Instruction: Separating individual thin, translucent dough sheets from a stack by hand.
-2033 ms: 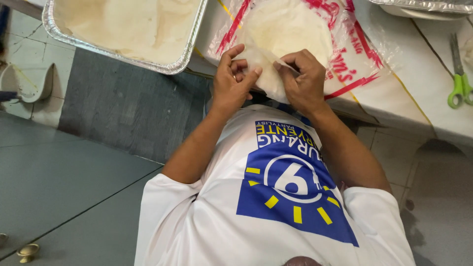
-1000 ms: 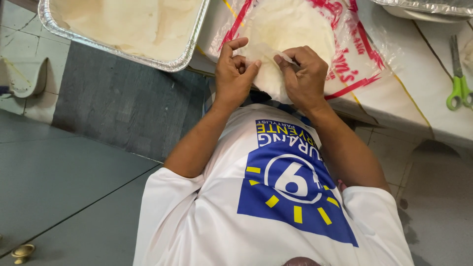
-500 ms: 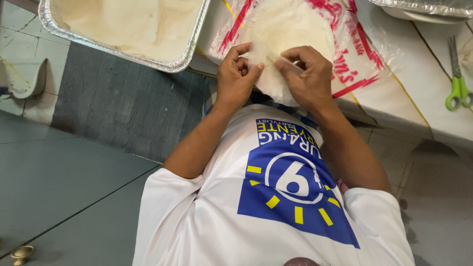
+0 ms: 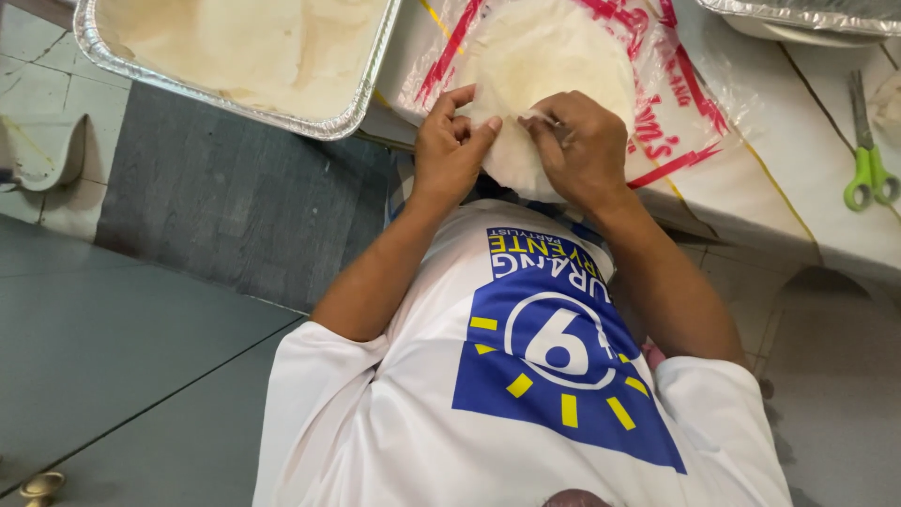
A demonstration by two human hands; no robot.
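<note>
Left hand (image 4: 454,143) at upper centre of the frame, fingers curled together, thumb and forefinger pinched on the near edge of a thin round wrapper sheet (image 4: 549,66), pale and floury. Right hand (image 4: 582,148) just beside it to the right, knuckles up, fingers bent and closed on the same near edge; fingertips partly hidden under the knuckles. Both hands touching the sheet, close to each other, a narrow strip of sheet showing between them. Wrapper stack lying flat at top centre of the frame, on a clear plastic bag with red print (image 4: 690,113), the bag spread on a white table (image 4: 798,202) running along the upper right. Near edge of the stack overhanging toward the body, above the white shirt with a blue and yellow print (image 4: 526,394) filling the lower centre. Foil tray (image 4: 361,99) at upper left, holding more pale sheets, well apart from the hands. Second foil tray (image 4: 807,14) at the top right edge, only its rim in view. Green-handled scissors (image 4: 868,174) on the table at far right, shut, well apart from the right hand. Grey tiled floor (image 4: 141,357) at lower left.
</note>
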